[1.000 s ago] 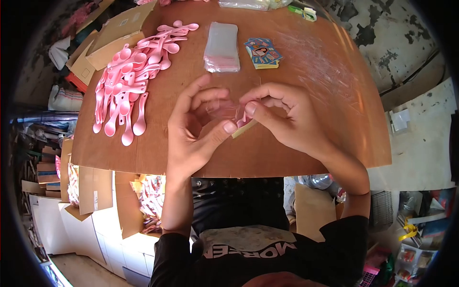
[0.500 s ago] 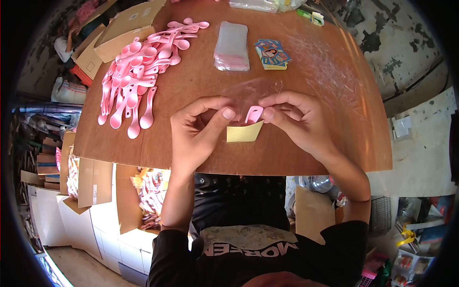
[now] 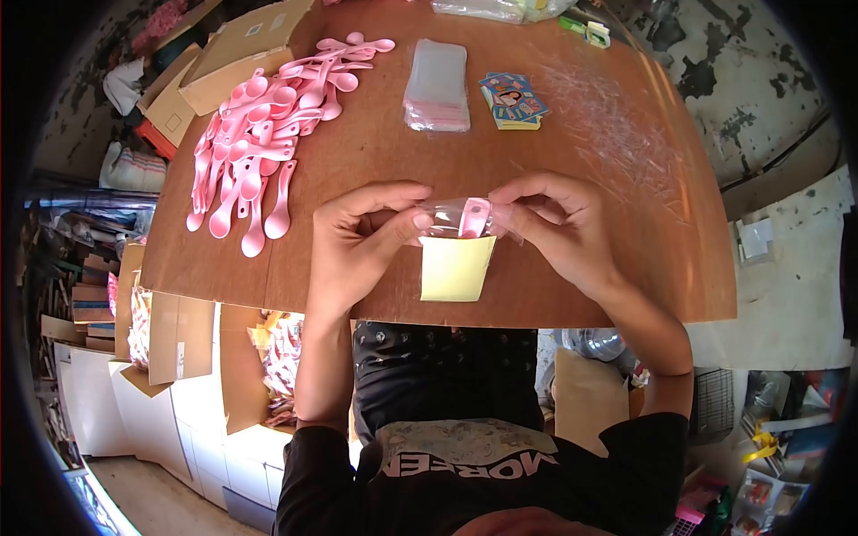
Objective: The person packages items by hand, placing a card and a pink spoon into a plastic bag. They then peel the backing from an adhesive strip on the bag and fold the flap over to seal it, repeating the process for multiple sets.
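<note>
Between my hands is a clear plastic bag, with a plain yellow card at its lower part, hanging near the table's front edge. The handle end of a pink spoon, with a hole in it, shows above the card; the rest of the spoon is hidden behind it. My left hand pinches the bag's upper left side between thumb and fingers. On the opposite side, my right hand pinches the bag's upper right corner, close to the spoon handle.
Many pink spoons lie heaped at the left of the brown table. Farther back are a stack of clear bags and a pile of printed cards. Clear plastic strips are scattered at right. A cardboard box stands back left.
The bag has tilted, so more of the yellow card and the spoon handle now shows. The clear plastic that stood up beyond my hands now lies between them.
</note>
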`<state>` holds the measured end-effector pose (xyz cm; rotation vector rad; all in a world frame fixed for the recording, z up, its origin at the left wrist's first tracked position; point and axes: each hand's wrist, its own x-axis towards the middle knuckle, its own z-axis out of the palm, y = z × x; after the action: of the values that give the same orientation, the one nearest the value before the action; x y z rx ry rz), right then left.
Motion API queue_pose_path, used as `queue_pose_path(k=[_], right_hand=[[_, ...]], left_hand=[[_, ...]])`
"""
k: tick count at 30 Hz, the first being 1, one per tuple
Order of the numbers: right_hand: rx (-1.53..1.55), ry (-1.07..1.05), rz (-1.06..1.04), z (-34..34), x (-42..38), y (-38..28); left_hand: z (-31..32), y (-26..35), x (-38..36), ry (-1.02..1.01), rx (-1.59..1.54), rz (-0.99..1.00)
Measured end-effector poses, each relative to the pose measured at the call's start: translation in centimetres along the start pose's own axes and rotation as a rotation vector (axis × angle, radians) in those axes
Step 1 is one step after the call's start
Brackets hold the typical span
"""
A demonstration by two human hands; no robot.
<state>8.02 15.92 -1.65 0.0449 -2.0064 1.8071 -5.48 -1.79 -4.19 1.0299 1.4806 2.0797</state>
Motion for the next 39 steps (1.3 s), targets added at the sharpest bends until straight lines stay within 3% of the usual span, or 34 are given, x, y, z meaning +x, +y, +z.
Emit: queue_pose_path(k=[4,6,11,18,24,26,28,30,32,33,34,36,39], right_hand=[[0.053,-0.029,0.065,-0.4,0.1,0.3],[-0.021,-0.050,-0.093,-0.5,0.2,0.9],[-0.156,-0.148,-0.150,-1.2,0.4,1.0],[-0.404,-0.127,-0.250,-1.1,0.7,0.4],[-0.374,-0.106,-0.325,-0.8,0.5,0.8],[-0.395,-0.078,-0.327,-0.4,0.5,1.1],[-0.417,-0.050,-0.328,0.2,0.2,1.5],[-0.224,-0.004,-0.235,0.8,-0.2,1.8],[-0.221,-0.039,-0.265,1.1,-0.7,1.5],[-0.217,-0.081,-0.291,1.1,-0.8,1.3],[-0.281,-0.155,-0.369,0.8,-0.6,1.3],[-0.057,-0.196,-0.171,1.6,-1.8,0.3],[-0.194,-0.277,-0.163,0.4,-2.0,-0.7]], left_hand=[[-0.4,0.4,0.0,-0.080,-0.015,-0.051],[-0.6,0.3,0.1,-0.112,-0.033,-0.036],[-1.1,-0.2,0.2,-0.190,0.000,0.017],[-0.7,0.3,0.0,-0.124,0.035,-0.016],[0.0,0.3,0.0,-0.087,0.029,0.032],[-0.3,-0.1,0.1,-0.059,0.221,0.027],[-0.5,-0.2,0.0,-0.033,0.206,0.015],[-0.3,-0.1,-0.1,-0.013,0.189,0.005],[0.0,0.2,-0.4,-0.135,-0.149,-0.014],[-1.0,0.0,-0.6,-0.273,0.036,-0.025],[-0.8,0.4,-1.3,-0.217,-0.019,-0.124],[-1.7,1.0,-3.4,-0.165,0.083,-0.135],[-4.9,2.1,-6.0,-0.465,0.314,-0.040]])
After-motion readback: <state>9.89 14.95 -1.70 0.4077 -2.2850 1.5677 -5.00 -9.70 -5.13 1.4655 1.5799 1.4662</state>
